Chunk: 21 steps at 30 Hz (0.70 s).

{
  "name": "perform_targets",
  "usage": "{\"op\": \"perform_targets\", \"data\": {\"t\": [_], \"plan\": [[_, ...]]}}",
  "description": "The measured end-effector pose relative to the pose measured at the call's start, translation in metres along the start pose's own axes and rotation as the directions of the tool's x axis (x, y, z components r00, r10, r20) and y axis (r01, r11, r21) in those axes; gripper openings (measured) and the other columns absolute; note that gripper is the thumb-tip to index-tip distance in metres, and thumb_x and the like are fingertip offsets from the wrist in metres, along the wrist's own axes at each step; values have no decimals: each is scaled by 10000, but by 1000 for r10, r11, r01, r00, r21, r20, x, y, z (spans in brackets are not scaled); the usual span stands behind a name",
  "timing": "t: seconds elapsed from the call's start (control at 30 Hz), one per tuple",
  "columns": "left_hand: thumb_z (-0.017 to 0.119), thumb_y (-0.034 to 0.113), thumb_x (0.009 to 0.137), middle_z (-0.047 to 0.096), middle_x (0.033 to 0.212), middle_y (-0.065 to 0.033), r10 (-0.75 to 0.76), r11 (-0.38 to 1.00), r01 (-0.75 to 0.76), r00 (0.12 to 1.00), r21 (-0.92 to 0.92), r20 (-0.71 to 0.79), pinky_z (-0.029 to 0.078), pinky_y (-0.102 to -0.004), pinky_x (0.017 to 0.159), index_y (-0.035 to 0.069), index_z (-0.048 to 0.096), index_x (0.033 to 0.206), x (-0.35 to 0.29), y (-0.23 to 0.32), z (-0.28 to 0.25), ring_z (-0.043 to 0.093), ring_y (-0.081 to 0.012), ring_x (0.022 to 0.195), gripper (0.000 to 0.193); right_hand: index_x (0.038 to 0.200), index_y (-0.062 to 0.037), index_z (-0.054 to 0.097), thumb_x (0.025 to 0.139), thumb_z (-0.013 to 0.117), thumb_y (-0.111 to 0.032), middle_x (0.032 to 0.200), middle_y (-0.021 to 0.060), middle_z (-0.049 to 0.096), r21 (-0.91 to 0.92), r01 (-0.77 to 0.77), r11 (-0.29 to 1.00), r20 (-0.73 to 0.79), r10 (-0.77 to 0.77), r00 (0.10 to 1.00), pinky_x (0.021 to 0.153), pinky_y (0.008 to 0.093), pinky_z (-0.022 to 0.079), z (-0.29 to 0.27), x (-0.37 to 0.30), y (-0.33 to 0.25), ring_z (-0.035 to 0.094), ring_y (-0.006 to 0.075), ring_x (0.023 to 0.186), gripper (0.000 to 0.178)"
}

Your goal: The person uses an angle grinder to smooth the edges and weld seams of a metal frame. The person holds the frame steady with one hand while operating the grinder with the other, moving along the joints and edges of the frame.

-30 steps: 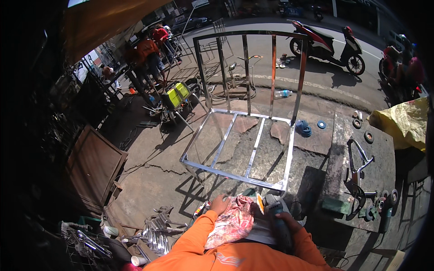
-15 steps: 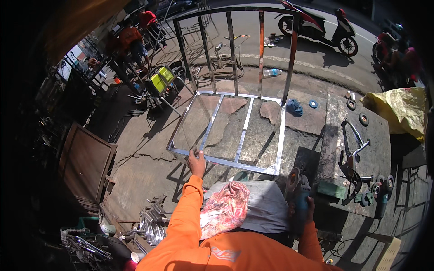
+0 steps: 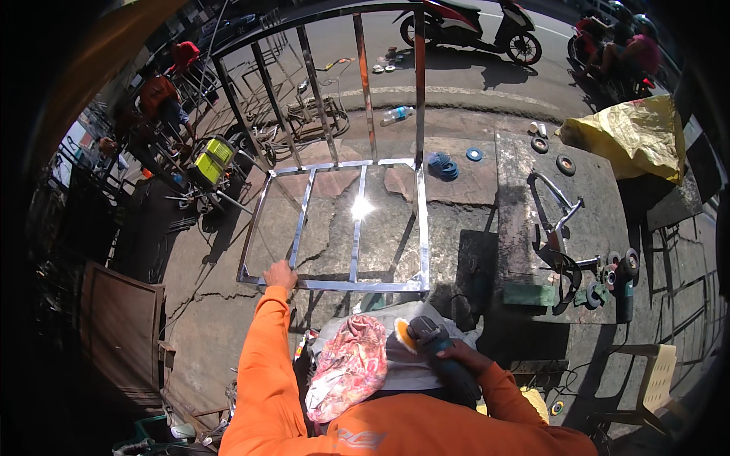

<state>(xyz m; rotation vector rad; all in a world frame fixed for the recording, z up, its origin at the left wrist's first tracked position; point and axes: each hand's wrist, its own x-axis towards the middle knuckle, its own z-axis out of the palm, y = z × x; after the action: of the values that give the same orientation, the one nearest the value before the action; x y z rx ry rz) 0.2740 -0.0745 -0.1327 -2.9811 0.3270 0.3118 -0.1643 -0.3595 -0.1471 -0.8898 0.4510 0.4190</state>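
Note:
My left hand point(image 3: 280, 275) is closed round the near bar of a shiny metal frame point(image 3: 365, 287), close to its left corner. The frame's lower part lies level, with crossbars, and a taller barred section point(image 3: 366, 83) stands upright from its far edge. In my right hand point(image 3: 468, 356) is an angle grinder point(image 3: 430, 334), held over my lap and fitted with an orange-and-white disc point(image 3: 405, 334) that faces left. The disc is apart from the frame. A pink patterned cloth point(image 3: 350, 365) and a grey cloth point(image 3: 391, 368) cover my lap.
On the right, a board point(image 3: 517, 228) bears a bent metal tube piece point(image 3: 559, 201), several discs and another grinder point(image 3: 625, 300). A yellow sack point(image 3: 631, 137) lies beyond. A green machine point(image 3: 213, 161) stands left; people, a parked scooter point(image 3: 471, 26) and motorcycle riders are farther off.
My right hand has brought the grinder leftward from beside my lap to over it, turning the disc to the left. My left hand stays on the near bar. The view has swung right.

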Motion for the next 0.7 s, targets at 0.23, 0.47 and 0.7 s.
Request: {"op": "perform_targets", "data": {"t": [0.23, 0.47, 0.7], "plan": [[684, 242, 853, 666, 1105, -211, -121, 875, -64, 931, -481, -344, 493, -484, 892, 41, 613, 1174, 67, 40, -11, 635, -381, 1049, 385, 1206, -14, 574, 813, 697, -274, 957, 84, 636, -35, -15, 999, -117, 11, 993, 682, 325, 554, 2, 5, 2, 645, 181, 767, 488], [661, 255, 873, 518, 1354, -209, -63, 980, -75, 766, -187, -640, 391, -443, 1050, 63, 499, 1328, -7, 56, 37, 484, -394, 1270, 520, 1189, -6, 586, 762, 741, -243, 992, 86, 648, 64, 6, 998, -89, 0, 996, 723, 309, 535, 5, 0, -2, 639, 164, 804, 512], [711, 469, 840, 581, 1135, -249, -665, -433, 149, 613, -889, 426, 487, -498, 765, -7, 492, 1266, -3, -66, 124, 605, -356, 989, 675, 1181, -3, 588, 738, 763, -223, 1004, 85, 651, 67, 98, 993, 32, -101, 994, 743, 304, 527, 0, 18, -12, 636, 157, 827, 525]]}}
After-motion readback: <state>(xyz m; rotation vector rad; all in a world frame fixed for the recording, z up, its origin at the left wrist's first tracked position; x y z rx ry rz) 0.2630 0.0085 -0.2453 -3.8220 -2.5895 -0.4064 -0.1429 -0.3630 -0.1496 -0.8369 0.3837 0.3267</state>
